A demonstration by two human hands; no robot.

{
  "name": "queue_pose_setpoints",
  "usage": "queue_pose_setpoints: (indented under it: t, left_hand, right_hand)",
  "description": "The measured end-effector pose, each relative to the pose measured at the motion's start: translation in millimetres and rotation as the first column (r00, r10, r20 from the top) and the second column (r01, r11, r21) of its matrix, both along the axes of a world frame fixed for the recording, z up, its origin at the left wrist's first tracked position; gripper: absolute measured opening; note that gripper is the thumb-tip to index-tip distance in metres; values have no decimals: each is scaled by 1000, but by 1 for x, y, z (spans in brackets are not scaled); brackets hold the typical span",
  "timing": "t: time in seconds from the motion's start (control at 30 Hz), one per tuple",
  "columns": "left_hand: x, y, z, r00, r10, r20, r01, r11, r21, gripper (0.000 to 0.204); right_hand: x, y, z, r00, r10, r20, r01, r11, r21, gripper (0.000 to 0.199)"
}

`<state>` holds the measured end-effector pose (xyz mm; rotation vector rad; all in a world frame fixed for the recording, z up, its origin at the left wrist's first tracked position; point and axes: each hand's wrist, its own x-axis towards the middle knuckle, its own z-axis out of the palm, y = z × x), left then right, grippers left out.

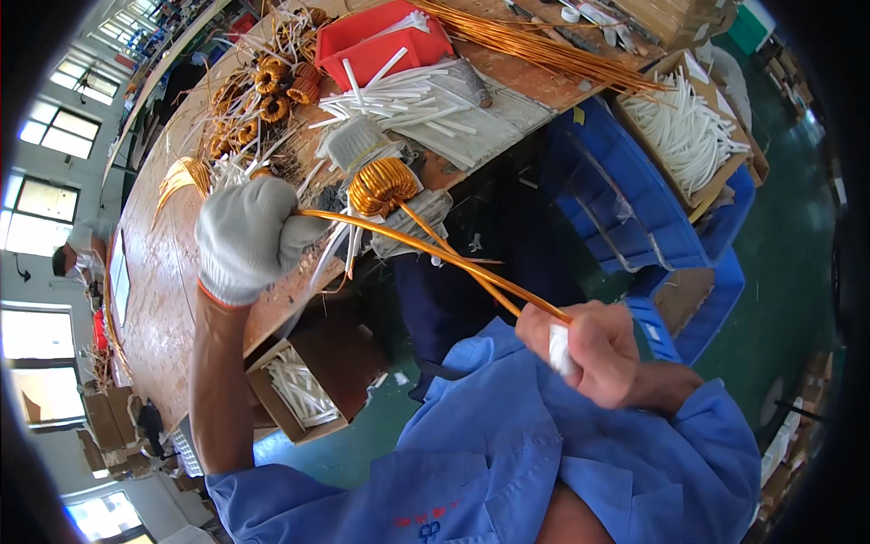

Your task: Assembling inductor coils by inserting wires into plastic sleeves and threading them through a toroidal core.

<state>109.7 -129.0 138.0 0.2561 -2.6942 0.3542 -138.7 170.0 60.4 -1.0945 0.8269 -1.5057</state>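
1. Grip of right hand (pixel 584 352), lower right of centre: curled tight around two coppery strands (pixel 399 237).
2. Left hand (pixel 256 238), gloved, left of centre: closed on one strand.
3. Wound ring (pixel 382 187), upper centre: closely packed turns, apparently mostly done; long strands left unwound.
4. Finished-looking coils (pixel 272 80) heaped on surface (pixel 149 290), upper left.
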Motion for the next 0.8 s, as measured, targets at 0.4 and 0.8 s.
queue_pose_setpoints:
  t: [0.4,0.8]
  left_hand:
    - [-101,101,-63,990,-107,-96,134,925,356,100]
    - [-119,114,-72,972,70,-223,82,791,607,33]
  right_hand:
    - [-46,-56,94,876,-453,168,439,891,112,38]
    - [-145,-183,34,605,92,791,69,983,-168,31]
